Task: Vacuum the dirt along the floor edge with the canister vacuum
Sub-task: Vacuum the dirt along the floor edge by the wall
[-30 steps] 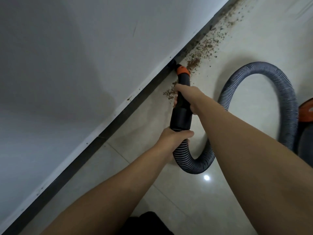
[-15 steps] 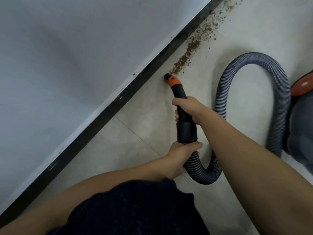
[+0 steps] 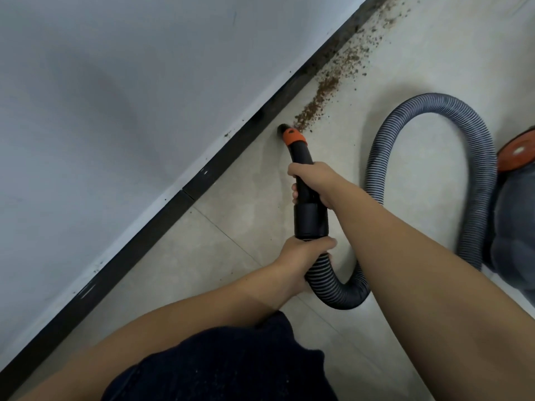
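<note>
Right hand (image 3: 317,180) grips black nozzle (image 3: 301,157); left hand (image 3: 301,256) grips ribbed hose (image 3: 333,285) below cuff. Orange tip at near end of dirt trail (image 3: 321,99) by black baseboard (image 3: 231,151) — contact with floor seemingly made. Canister (image 3: 515,198) at right edge.

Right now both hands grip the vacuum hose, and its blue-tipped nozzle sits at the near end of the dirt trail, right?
Not quite: the head view shows the nozzle tip is orange, not blue. Both hands, left and right, do grip it, at the dirt trail's near end.

It looks like an indoor room, likely a home: pale glossy floor tiles (image 3: 220,256) meet a plain white wall (image 3: 115,96) along a black skirting board (image 3: 173,198).
</note>
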The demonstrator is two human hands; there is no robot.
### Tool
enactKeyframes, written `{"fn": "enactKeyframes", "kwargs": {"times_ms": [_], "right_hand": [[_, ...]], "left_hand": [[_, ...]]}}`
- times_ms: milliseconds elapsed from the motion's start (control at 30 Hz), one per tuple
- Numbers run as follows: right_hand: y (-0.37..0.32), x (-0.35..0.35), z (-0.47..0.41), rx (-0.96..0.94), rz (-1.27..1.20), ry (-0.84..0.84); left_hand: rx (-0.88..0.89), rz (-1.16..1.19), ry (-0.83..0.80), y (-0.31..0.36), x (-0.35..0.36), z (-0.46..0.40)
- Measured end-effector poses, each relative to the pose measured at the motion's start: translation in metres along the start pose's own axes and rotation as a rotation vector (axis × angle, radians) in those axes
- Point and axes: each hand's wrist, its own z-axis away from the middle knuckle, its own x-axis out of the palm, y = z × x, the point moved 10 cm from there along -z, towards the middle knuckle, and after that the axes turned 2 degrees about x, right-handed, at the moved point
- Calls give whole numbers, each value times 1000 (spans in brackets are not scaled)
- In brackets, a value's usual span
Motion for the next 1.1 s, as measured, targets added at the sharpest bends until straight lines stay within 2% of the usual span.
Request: {"fn": "enactKeyframes", "kwargs": {"times_ms": [233,500,767,1100], "right_hand": [[15,-37,4,35,-57,77],[-12,-6,-10,-2,-12,38],[2,-42,-9,31,-74,127],[-29,-9,-25,-23,-36,80]], "left_hand": [[-15,-97,-76,-9,24,0],[27,-33,11,13,-1,-12],[-26,-119,-106,6,22,-12],[32,-55,-16,36,-5,-24]]}}
